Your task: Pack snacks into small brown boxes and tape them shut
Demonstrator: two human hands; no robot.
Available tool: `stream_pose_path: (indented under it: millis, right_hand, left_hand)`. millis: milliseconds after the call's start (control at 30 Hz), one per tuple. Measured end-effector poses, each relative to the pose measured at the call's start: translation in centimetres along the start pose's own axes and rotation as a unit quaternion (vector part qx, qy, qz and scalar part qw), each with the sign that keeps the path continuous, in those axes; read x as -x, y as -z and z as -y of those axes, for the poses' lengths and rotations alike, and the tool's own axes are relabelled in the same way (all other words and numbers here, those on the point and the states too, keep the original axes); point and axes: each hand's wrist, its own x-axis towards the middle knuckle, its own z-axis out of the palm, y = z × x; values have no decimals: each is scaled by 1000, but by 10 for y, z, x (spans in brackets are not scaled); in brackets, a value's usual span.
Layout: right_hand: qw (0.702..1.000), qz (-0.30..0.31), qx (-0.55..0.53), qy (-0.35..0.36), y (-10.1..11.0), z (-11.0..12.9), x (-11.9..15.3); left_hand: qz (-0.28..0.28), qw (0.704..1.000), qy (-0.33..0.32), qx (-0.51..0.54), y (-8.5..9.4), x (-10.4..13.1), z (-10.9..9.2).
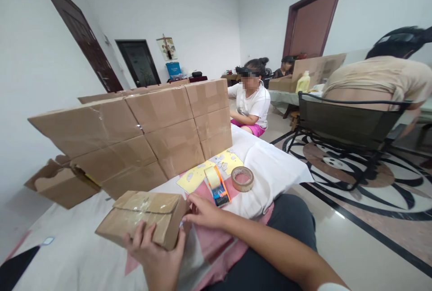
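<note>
Steadying a small brown cardboard box (pixel 135 219) near the near edge of the cloth-covered table (pixel 280 165), you hold it with your left hand (pixel 158 252); your right hand (pixel 202 212), fingers narrowed, works at its right end, anything pinched there too small to tell. The step appears to be handling that end; the next move seemingly calls for a firm left hold. Toward the table's right corner lie an orange-and-blue plastic tape dispenser (pixel 218 186) and a brown ring-shaped tape roll (pixel 249 185). No writing is readable.

Your left hand (pixel 155 252) hides part of the small carton (pixel 148 205); at lower left, the frame's edge crops a black shape (pixel 16 266).
</note>
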Motion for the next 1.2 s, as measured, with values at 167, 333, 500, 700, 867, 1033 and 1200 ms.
stream_pose_path:
  millis: [167,333,500,700,867,1033,1200]
  right_hand:
    - [1000,1,8,-2,1,2,1]
    - [999,-7,-24,-21,-2,-5,2]
    - [998,-6,-56,-33,-5,-8,1]
    - [998,-10,-34,-45,-5,-8,-1]
    - [999,-14,-22,-29,-4,-6,0]
    - [999,-8,-20,-46,-4,-6,1]
    - [994,30,-84,-70,-8,-17,1]
  left_hand:
    - [4,1000,12,9,0,2,1]
    - [15,998,61,25,-3,6,4]
    - [-1,999,40,14,-4,5,5]
    - [17,997,70,18,-3,5,3]
    - [21,994,97,39,-2,4,1]
    - [26,994,94,51,-2,2,1]
    - [9,997,70,34,-4,5,3]
